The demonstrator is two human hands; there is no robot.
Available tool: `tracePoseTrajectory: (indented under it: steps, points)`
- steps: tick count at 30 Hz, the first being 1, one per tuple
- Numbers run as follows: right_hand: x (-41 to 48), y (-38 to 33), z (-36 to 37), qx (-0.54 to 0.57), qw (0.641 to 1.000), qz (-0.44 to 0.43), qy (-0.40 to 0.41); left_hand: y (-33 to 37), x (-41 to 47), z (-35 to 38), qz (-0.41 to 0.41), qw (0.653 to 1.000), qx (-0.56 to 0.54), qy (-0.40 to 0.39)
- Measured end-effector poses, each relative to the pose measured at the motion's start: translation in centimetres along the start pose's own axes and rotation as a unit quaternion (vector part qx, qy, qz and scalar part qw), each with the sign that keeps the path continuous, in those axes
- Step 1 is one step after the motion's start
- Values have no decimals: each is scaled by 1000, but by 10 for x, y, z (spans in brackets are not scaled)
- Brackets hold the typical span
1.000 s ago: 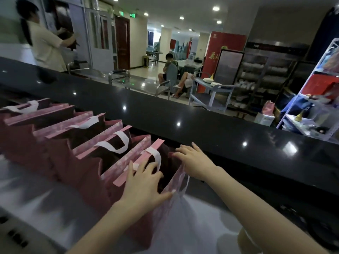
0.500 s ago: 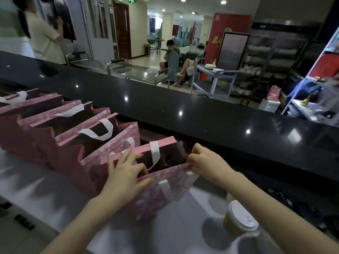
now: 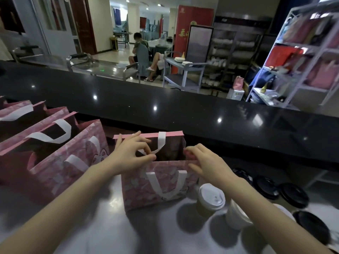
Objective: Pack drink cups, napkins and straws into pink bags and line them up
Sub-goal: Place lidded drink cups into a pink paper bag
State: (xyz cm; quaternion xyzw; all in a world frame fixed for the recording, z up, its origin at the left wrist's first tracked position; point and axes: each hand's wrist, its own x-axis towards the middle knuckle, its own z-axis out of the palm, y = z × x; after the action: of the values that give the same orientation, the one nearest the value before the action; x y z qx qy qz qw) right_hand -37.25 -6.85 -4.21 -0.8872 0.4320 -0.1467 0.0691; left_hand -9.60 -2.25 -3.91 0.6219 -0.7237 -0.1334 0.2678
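A pink patterned bag with white handles stands open on the grey counter in front of me. My left hand pinches the bag's near rim at its left corner. My right hand pinches the same rim at its right corner. A row of several more pink bags stands to the left, apart from this one. Two lidded paper cups stand just right of the bag, partly under my right forearm.
A raised glossy black ledge runs across behind the bags. Several black lids lie on the counter at the right. Beyond the ledge are a trolley, shelves and seated people.
The last bag has been drawn to the right, away from the row, and now stands squarely facing me. Both hands moved with it to its near rim. The cups have come into view.
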Motion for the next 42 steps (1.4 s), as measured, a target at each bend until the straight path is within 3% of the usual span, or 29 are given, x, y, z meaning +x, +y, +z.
tracePoseTrajectory:
  steps: [3,5,9,12,16,20,24,30,33,36,42]
  points:
    - [-11,12,-2,55,996,56,38,-1,7,0,15,997,13,71]
    - [-21,26,-1,32,995,92,29,-7,9,-2,29,993,45,108]
    - [-42,48,15,-112,971,113,-176,-13,11,-3,40,988,128,73]
    - [-58,53,38,-159,951,90,-251,-15,6,1,15,988,149,34]
    - [-64,55,53,-187,955,66,-220,-15,-5,3,7,987,159,-17]
    - [-67,47,31,-109,962,101,-229,-16,-16,5,5,983,174,-64]
    - [-58,33,-48,-37,977,104,-181,-10,-25,13,-3,980,180,-83]
    - [-28,-28,-156,22,998,-20,-47,2,-36,23,-1,978,194,-83]
    - [-7,-61,-135,51,994,-68,-61,6,-43,26,13,976,204,-76]
    - [9,-78,-76,-1,990,-89,-107,7,-48,26,17,974,215,-75]
    - [1,-56,9,-71,985,-92,-128,9,-52,20,25,963,255,-81]
